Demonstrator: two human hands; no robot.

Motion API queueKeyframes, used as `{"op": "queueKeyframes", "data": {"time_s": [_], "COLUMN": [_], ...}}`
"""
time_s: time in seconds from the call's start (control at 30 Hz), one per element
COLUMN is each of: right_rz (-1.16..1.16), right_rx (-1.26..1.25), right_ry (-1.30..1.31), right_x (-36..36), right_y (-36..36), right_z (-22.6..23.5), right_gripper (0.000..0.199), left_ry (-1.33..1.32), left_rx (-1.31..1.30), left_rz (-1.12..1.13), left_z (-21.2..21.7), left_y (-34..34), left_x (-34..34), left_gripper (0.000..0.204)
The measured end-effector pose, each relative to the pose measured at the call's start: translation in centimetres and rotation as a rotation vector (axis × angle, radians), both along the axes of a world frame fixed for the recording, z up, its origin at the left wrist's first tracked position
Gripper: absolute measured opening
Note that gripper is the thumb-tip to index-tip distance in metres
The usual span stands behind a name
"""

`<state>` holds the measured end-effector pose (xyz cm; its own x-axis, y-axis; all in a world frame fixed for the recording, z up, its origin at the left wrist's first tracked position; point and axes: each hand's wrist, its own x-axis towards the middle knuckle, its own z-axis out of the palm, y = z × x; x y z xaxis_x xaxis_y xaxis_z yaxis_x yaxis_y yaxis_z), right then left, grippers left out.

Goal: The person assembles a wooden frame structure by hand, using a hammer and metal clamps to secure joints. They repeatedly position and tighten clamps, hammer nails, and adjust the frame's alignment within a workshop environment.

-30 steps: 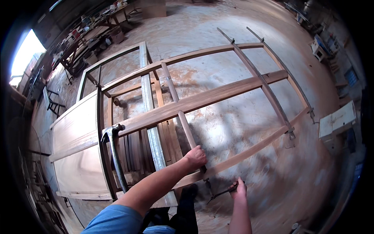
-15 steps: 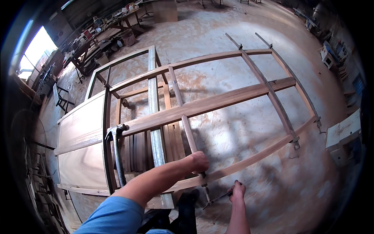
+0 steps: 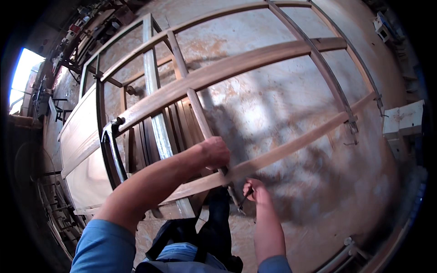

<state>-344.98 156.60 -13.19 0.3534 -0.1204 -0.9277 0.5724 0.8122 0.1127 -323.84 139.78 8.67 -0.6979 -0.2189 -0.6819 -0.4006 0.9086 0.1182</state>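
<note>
A large wooden frame with long rails and a panelled end stretches out in front of me. Across it lies a long bar clamp, its screw end sticking out past the near rail. My left hand is closed around the clamp's bar just inside that rail. Beyond the rail, my right hand is closed on the thin turning handle at the clamp's screw. A claw hammer hangs by its head at the panelled end, left of my left arm.
Two more bar clamps span the frame's right end. A metallic-looking beam supports it, with stacked wooden boards beneath. A white machine or box stands at right. Cluttered workbenches line the far left.
My view has tilted down and shifted, so the frame sits higher and further left. My right hand has moved nearer the near rail and swung the handle round. My left hand keeps its grip.
</note>
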Motion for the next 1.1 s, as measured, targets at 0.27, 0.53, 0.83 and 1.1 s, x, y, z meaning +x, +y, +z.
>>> {"op": "queueKeyframes", "data": {"time_s": [0.27, 0.53, 0.83, 1.1], "right_rz": [-0.207, -0.339, -0.355, 0.379], "right_rx": [-0.024, -0.358, -0.915, -1.103], "right_ry": [0.009, 0.297, 0.51, 0.335], "right_x": [-0.3, -2.0, 12.7, 26.3], "right_y": [0.9, -2.5, 1.8, 3.9], "right_z": [2.4, 18.0, 29.9, 26.3], "right_gripper": [0.021, 0.021, 0.014, 0.033], "left_ry": [0.04, 0.527, 0.6, 0.977], "left_rx": [-0.07, -0.319, 0.833, 0.578], "left_rz": [0.03, 0.366, 1.126, 2.133], "left_z": [-0.1, 2.2, 11.0, 7.7], "left_y": [0.6, 4.3, 20.3, 31.1], "left_x": [0.5, 4.5, 7.4, 24.2], "left_gripper": [0.007, 0.047, 0.049, 0.016]}}
